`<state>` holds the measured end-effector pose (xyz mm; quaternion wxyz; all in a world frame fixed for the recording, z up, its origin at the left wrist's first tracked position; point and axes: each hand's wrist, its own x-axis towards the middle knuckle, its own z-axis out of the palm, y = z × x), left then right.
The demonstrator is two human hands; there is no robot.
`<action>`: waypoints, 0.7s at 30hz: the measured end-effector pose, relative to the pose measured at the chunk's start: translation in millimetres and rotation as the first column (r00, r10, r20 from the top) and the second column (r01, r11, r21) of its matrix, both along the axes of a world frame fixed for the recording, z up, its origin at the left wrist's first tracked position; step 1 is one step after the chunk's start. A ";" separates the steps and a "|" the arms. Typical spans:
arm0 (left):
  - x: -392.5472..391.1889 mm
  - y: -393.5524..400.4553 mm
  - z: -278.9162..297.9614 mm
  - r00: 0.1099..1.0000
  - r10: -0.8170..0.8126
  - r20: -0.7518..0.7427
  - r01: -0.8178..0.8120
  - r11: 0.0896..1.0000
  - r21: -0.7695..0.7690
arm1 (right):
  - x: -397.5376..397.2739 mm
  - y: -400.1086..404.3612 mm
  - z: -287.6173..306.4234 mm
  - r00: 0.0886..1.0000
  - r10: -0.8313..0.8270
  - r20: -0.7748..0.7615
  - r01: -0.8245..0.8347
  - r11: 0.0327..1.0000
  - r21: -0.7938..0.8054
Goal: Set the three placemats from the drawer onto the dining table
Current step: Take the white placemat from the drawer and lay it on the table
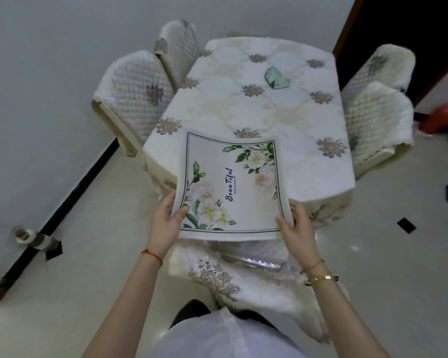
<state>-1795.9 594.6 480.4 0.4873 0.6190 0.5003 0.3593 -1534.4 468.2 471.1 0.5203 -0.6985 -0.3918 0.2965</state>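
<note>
Two hands hold one floral placemat (230, 187) by its near corners — the left hand (166, 218) pinches the near-left corner with the thumb on top and fingers beneath, the right hand (296, 226) pinches the near-right corner the same way. The mat, printed with white flowers and the word "BeauTiful", sags a little in the middle and hangs over the near end of the dining table (256, 104), its far edge above the flowered tablecloth. Whether more mats lie under it cannot be told. A small green object (276, 78) rests farther along the tabletop. Quilted chairs — one at the left (135, 99), one at the right (375, 120) — stand against the table's sides.
</note>
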 end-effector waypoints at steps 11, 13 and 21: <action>81.9 139.9 -42.9 0.987 -0.124 -0.106 0.115 0.989 -0.088 | 52.9 94.2 -34.8 0.983 -0.181 0.033 0.184 0.976 -0.120; 96.8 159.1 -47.9 0.987 -0.113 -0.112 0.098 0.987 -0.128 | 60.5 114.8 -44.7 0.974 -0.212 0.076 0.221 0.963 -0.153; 131.2 217.9 -103.7 0.974 -0.163 -0.160 0.127 0.969 -0.212 | 80.2 164.7 -95.8 0.946 -0.252 0.203 0.300 0.916 -0.264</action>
